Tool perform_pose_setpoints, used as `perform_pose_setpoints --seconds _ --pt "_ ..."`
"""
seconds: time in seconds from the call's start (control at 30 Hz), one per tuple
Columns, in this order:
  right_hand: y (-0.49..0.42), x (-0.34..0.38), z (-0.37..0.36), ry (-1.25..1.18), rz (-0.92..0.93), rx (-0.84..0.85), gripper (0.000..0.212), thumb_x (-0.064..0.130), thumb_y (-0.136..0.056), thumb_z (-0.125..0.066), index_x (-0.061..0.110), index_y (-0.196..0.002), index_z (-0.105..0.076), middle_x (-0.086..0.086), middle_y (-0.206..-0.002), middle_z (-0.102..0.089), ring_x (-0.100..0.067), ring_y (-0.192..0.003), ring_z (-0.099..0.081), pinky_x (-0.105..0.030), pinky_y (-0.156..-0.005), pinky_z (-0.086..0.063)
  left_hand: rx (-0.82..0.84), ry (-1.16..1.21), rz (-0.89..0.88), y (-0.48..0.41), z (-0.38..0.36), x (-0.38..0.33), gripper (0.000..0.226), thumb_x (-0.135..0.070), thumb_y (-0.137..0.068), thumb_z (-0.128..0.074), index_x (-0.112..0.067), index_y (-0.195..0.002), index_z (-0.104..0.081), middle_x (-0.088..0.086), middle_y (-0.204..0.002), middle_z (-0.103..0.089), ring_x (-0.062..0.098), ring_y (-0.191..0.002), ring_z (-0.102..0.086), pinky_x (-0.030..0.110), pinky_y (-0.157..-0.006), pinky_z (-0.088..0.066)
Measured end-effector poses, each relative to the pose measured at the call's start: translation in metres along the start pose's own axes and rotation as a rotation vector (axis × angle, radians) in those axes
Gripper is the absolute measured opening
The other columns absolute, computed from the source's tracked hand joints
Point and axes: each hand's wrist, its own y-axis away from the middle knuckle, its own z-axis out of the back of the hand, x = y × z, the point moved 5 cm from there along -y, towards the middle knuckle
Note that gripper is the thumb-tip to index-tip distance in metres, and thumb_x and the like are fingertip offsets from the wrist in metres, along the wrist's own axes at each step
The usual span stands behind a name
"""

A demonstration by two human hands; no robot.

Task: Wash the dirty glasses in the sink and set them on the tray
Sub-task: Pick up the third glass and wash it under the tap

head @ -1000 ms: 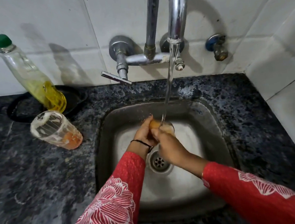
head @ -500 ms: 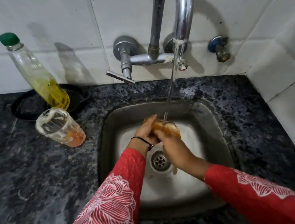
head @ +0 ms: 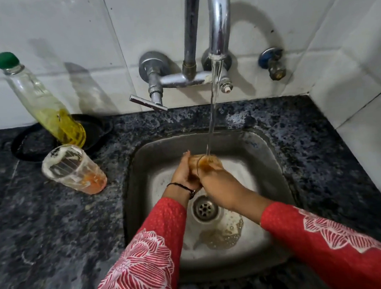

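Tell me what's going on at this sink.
A person is rinsing a glass over the sink. The left hand and right hand both grip it under the stream of water from the tap. Brownish rinse water pools by the drain. A second glass with orange residue stands unwashed on the counter left of the sink, in front of a green-capped bottle of yellow liquid.

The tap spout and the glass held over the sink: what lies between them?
Only a thin stream of water, falling from the tap spout into the glass, as the head view shows.
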Motion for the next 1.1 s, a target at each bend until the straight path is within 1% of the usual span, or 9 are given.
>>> perform_pose_setpoints --seconds 0.17,0.3,0.33,0.47,0.6,0.67,0.8,1.0,1.1 --pt "-0.006 0.013 0.039 0.136 -0.042 -0.109 0.029 0.011 -0.091 -0.045 0.013 -0.118 -0.056 -0.011 -0.114 -0.061 -0.030 -0.106 -0.058 -0.036 -0.086 -0.047 0.052 0.133 -0.010 0.001 0.001 0.006 0.057 -0.056 -0.092 -0.040 -0.007 -0.104 -0.065 0.015 -0.097 -0.070 0.028 -0.097 -0.061 0.039 -0.087 -0.047" --pt "-0.001 0.006 0.030 -1.090 -0.487 -0.255 0.018 0.001 -0.087 -0.054 0.010 -0.088 -0.069 -0.015 -0.107 -0.070 -0.029 -0.102 -0.065 -0.037 -0.093 -0.051 0.038 0.163 -0.187 -0.002 0.001 -0.004 0.047 -0.053 -0.090 -0.046 -0.009 -0.093 -0.063 0.010 -0.083 -0.069 0.022 -0.080 -0.066 0.036 -0.082 -0.050" --pt "0.001 0.009 0.026 -1.153 -0.474 -0.254 0.018 -0.003 -0.086 -0.053 0.006 -0.086 -0.068 -0.019 -0.108 -0.069 -0.031 -0.104 -0.064 -0.040 -0.096 -0.050 0.019 0.155 -0.201 -0.001 0.002 -0.006 0.048 -0.055 -0.090 -0.045 -0.010 -0.089 -0.062 0.009 -0.078 -0.068 0.021 -0.074 -0.066 0.035 -0.078 -0.051" --pt "0.011 0.017 0.017 -0.105 -0.040 -0.028 0.033 -0.002 -0.091 -0.042 -0.004 -0.122 -0.054 -0.025 -0.125 -0.054 -0.038 -0.119 -0.050 -0.046 -0.100 -0.041 -0.029 0.023 -0.048 -0.003 0.008 -0.002 0.085 -0.075 -0.084 -0.027 0.000 -0.086 -0.067 0.017 -0.075 -0.071 0.029 -0.070 -0.068 0.040 -0.070 -0.051" --pt "0.014 0.007 0.026 0.239 0.078 -0.067 0.048 0.005 -0.090 -0.044 0.001 -0.138 -0.039 -0.019 -0.127 -0.057 -0.035 -0.121 -0.050 -0.039 -0.100 -0.039 0.025 0.077 0.000 -0.001 0.005 0.002 0.088 -0.077 -0.081 -0.028 -0.003 -0.113 -0.064 0.018 -0.090 -0.071 0.029 -0.084 -0.066 0.039 -0.077 -0.052" --pt "0.007 0.011 0.036 0.087 -0.058 -0.179 0.039 0.008 -0.088 -0.049 0.013 -0.127 -0.050 -0.009 -0.118 -0.062 -0.029 -0.110 -0.058 -0.037 -0.091 -0.047 0.062 0.111 -0.046 0.001 0.000 0.004 0.075 -0.071 -0.085 -0.035 -0.006 -0.104 -0.067 0.014 -0.086 -0.073 0.025 -0.079 -0.069 0.036 -0.079 -0.052" --pt "0.003 0.000 0.036 -0.852 -0.409 -0.400 0.019 0.009 -0.085 -0.059 0.017 -0.100 -0.068 0.004 -0.103 -0.065 -0.016 -0.103 -0.062 -0.023 -0.089 -0.050 0.095 0.221 -0.167 0.001 -0.004 -0.002 0.066 -0.059 -0.087 -0.046 0.000 -0.113 -0.062 0.015 -0.096 -0.071 0.026 -0.090 -0.067 0.037 -0.092 -0.048" --pt "0.020 0.022 0.035 0.292 0.042 -0.041 0.046 0.008 -0.092 -0.042 0.007 -0.137 -0.034 -0.016 -0.128 -0.054 -0.031 -0.121 -0.049 -0.037 -0.094 -0.045 -0.008 0.217 -0.041 0.000 0.010 -0.001 0.077 -0.069 -0.079 -0.052 -0.005 -0.121 -0.060 0.019 -0.104 -0.069 0.031 -0.088 -0.067 0.039 -0.073 -0.057" --pt "0.010 0.019 0.053 0.007 -0.133 -0.198 0.031 0.010 -0.090 -0.048 0.017 -0.119 -0.053 -0.008 -0.113 -0.065 -0.027 -0.105 -0.059 -0.035 -0.082 -0.047 0.042 0.236 -0.119 0.003 0.005 0.006 0.081 -0.070 -0.079 -0.049 -0.004 -0.124 -0.059 0.018 -0.115 -0.067 0.029 -0.105 -0.062 0.037 -0.097 -0.046"
